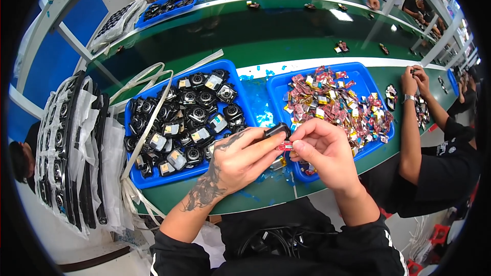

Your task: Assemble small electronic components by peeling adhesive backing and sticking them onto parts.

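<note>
Between my hands, over the gap between two blue trays, is a black watch case (pixel 276 131) gripped in the fingers of my left hand (pixel 240 156). Thumb and forefinger of my right hand (pixel 323 149) pinch a small red circuit board (pixel 284 146) right at the watch case's near edge. Whether the two parts are joined, I cannot tell. Left of my hands, the blue tray (pixel 238 79) is heaped with black watch cases (pixel 197 115), some showing round backs, others pale square faces. The right blue tray (pixel 367 77) holds a pile of small red, yellow and white electronic parts (pixel 327 99).
Stacked trays of watch parts in clear plastic (pixel 61 148) stand at the left. White straps (pixel 153 138) lie across the left tray. Beyond a white ledge runs a dark green conveyor belt (pixel 215 41) with scattered parts. A co-worker (pixel 434 143) sits close at the right; others work opposite.
</note>
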A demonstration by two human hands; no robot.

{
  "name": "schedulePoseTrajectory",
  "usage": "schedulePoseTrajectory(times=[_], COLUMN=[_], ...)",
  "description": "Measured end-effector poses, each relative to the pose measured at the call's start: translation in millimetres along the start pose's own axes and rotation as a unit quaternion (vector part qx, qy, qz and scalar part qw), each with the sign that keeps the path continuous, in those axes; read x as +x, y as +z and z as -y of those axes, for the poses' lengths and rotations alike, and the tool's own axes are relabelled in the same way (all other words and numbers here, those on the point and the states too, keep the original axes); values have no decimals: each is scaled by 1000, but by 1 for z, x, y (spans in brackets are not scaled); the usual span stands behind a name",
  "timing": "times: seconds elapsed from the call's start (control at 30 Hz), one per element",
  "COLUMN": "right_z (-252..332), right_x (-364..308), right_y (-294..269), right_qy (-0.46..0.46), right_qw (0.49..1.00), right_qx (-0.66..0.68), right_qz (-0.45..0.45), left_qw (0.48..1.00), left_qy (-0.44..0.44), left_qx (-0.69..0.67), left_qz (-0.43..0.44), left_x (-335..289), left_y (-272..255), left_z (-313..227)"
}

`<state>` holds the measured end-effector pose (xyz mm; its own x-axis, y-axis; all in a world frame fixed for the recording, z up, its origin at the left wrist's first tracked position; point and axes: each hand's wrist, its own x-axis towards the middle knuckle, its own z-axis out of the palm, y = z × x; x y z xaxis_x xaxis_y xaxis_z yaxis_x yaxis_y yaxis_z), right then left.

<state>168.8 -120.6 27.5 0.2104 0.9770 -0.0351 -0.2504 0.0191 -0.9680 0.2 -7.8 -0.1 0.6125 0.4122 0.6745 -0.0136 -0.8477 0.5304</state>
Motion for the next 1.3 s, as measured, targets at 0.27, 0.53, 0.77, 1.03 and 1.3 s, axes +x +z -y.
schedulePoseTrajectory(times=[0.27, 0.53, 0.77, 1.03, 1.3], right_z=[-9, -17, -16, -29, -39], right_x=[-5, 2, 7, 7, 5], right_y=[-1, 4, 3, 12, 14], right_qy=[-29, -173, -180, -165, -215], right_qw=[999, 955, 925, 945, 930], right_qx=[19, -212, -312, -241, -249], right_qz=[-22, -112, -123, -147, -164], left_qw=[874, 862, 859, 830, 812], left_qy=[-299, -289, -292, -330, -329], left_qx=[-382, -412, -420, -447, -480], left_qz=[18, -66, -2, -57, -41], left_x=[-10, -4, -10, -8, -9], left_y=[12, 24, 21, 22, 20], left_z=[-10, -16, -9, -11, -10])
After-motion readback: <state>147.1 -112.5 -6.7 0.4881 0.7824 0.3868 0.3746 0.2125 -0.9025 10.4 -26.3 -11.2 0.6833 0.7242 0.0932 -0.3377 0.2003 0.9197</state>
